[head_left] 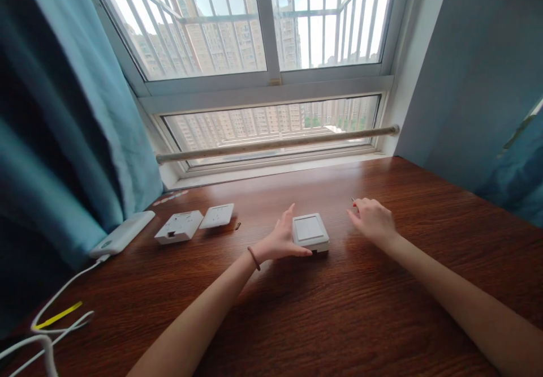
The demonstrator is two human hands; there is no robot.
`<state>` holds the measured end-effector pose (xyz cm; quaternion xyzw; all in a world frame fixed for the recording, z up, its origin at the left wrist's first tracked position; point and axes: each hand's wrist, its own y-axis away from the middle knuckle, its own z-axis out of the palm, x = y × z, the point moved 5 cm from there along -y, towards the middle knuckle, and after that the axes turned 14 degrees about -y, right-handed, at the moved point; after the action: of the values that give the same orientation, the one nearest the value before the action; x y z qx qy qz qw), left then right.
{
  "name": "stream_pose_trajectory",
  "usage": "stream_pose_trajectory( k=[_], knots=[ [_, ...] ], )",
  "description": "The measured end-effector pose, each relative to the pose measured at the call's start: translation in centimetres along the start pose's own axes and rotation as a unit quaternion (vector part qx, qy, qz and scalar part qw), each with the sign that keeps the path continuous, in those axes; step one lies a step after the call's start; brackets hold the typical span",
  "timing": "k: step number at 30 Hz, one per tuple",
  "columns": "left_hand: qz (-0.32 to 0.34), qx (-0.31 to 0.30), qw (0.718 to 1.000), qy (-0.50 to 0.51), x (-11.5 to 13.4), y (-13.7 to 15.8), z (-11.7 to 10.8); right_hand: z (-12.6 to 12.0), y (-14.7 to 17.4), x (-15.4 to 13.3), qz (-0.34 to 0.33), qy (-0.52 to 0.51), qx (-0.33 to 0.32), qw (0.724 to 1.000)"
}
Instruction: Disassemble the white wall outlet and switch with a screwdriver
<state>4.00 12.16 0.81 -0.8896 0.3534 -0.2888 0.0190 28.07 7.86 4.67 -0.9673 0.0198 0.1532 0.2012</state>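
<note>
the white square plastic box [310, 228] sits between my hands, touching my spread left hand [280, 242], my farther right hand [374, 219] pinching something thin [353, 200].

Left hand [282, 238] hid the left edge of the white square unit [309, 228]; inside of the dark notch [314, 251] on its near side could not be made out. Right hand [374, 218] covered most of a thin item [352, 199]; only its tip showed, kind undetermined. Small dark piece [238, 226] was too small to identify. Details on the white box [180, 225] and white plate [218, 216] were too fine to read. Left forearm [190, 320] was cut by the bottom edge, right forearm [458, 300] by the lower right corner, white cable [46, 346] by the left and bottom edges, window [271, 26] by the top. Mark on the long white block [123, 234] was blurred
</note>
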Motion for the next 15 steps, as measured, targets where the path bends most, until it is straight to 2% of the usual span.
stream_pose_trajectory(
  k=[2,4,6,11,15],
  knots=[
    [0.015,-0.014,1.0,-0.022,0.3,-0.1,0.3,0.1,-0.8,2.3,0.064,0.054,-0.039,0.996],
    [0.029,-0.011,0.999,-0.025,0.5,-0.1,0.6,0.8,-1.1,4.3,0.119,0.05,-0.096,0.987],
    [0.039,0.003,0.999,-0.007,0.5,0.0,1.1,1.7,-1.2,5.5,0.135,0.031,-0.134,0.981],
    [0.046,0.048,0.995,0.078,-0.4,0.6,1.8,2.9,-1.8,6.2,0.115,0.004,-0.165,0.98],
    [0.026,0.048,0.989,0.137,-0.9,0.8,1.9,2.4,-2.5,5.6,0.041,-0.033,-0.162,0.985]
  ],
)
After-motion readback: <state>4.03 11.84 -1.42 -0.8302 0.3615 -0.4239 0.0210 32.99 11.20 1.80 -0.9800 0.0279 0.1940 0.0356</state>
